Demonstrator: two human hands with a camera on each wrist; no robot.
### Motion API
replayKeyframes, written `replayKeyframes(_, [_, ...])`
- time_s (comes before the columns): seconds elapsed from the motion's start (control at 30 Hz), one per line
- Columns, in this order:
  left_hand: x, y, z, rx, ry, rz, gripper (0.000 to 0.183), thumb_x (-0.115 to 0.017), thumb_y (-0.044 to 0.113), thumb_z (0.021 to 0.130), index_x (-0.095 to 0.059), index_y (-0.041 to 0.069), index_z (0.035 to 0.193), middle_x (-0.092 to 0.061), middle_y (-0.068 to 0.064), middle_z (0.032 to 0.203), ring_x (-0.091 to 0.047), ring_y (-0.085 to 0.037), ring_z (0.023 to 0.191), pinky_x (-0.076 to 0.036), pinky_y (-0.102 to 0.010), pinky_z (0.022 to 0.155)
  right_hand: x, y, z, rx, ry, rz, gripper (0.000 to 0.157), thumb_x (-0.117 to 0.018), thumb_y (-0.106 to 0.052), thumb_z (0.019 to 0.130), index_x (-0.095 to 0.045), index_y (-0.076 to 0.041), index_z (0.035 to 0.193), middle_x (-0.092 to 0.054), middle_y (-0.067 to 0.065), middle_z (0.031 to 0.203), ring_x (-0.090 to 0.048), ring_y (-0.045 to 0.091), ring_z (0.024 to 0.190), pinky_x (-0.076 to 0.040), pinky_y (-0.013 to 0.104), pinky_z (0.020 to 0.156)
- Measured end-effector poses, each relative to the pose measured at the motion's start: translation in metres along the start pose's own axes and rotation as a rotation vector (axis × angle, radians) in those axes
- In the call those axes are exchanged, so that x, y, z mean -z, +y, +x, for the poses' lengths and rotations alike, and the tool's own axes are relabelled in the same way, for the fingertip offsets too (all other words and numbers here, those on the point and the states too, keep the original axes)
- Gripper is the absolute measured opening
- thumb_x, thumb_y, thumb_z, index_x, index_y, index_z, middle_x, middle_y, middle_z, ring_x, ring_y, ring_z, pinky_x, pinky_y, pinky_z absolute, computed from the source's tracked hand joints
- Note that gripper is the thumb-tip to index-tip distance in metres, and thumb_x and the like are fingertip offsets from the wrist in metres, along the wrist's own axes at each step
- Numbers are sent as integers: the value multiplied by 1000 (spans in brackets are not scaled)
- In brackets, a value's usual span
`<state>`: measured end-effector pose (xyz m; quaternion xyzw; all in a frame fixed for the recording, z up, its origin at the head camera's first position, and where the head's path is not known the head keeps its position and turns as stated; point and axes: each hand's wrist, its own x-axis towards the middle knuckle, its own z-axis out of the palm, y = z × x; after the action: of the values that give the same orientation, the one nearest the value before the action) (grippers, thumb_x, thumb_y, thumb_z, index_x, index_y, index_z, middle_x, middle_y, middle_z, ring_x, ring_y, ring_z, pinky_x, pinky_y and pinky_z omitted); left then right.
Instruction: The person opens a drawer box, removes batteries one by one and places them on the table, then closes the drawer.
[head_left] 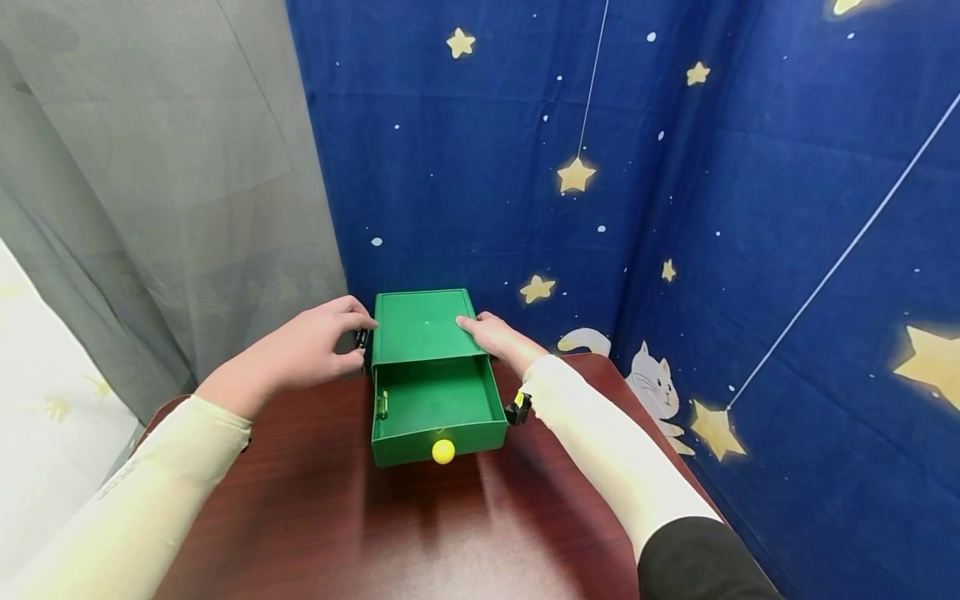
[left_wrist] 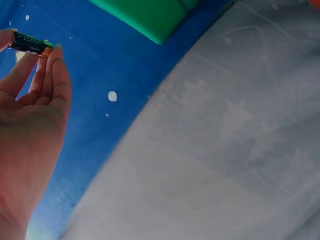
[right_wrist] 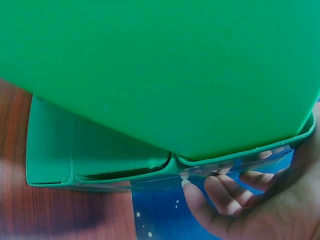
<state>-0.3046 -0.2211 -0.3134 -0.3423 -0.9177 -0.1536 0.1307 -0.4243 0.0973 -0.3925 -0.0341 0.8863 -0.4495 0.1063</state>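
Observation:
A green drawer box stands on the table with its front drawer pulled out; a round yellow knob sits on the drawer front. Left of the box, my left hand pinches a black battery with a copper-coloured end between thumb and fingertips. A small battery-like object is inside the drawer, by its left wall. My right hand holds the box's right side, thumb on top; the right wrist view shows its fingers bent against the side.
The dark red-brown table reaches toward me in front of the drawer. A blue star-patterned curtain hangs close behind and to the right, a grey curtain behind on the left.

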Motion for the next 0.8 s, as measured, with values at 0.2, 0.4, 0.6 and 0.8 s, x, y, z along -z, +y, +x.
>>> replayKeyframes(0.2, [5,-9,-7,33,58,-13,37,-68,10,97,-75,4,133,-65,-8,132,-67,-29,119,-55,-53,100,-1,0,1,-11,1,5,80,-54,-58,112,-39,-3,168,-47,20,167,-49,35,151,-43,50,123])
replayKeyframes(0.4, [5,-15,-14,74,93,-54,37,-70,10,101,-74,6,137,-64,-7,134,-65,-28,118,-54,-52,97,-1,0,0,-14,4,10,80,-54,-59,112,-40,-3,168,-49,20,166,-51,35,149,-44,50,121])
replayKeyframes(0.6, [-3,-21,-18,101,94,-87,39,-71,10,102,-71,4,141,-63,-11,135,-65,-31,120,-53,-56,101,-2,0,-1,-4,9,20,80,-54,-58,112,-40,-2,168,-50,20,165,-53,34,147,-46,50,120])
replayKeyframes(0.8, [-10,-28,-22,122,108,-104,40,-70,10,102,-70,2,142,-62,-15,136,-65,-36,122,-52,-59,103,-1,-1,-2,-3,13,6,80,-54,-58,112,-39,-2,168,-48,20,167,-51,34,150,-44,50,122])
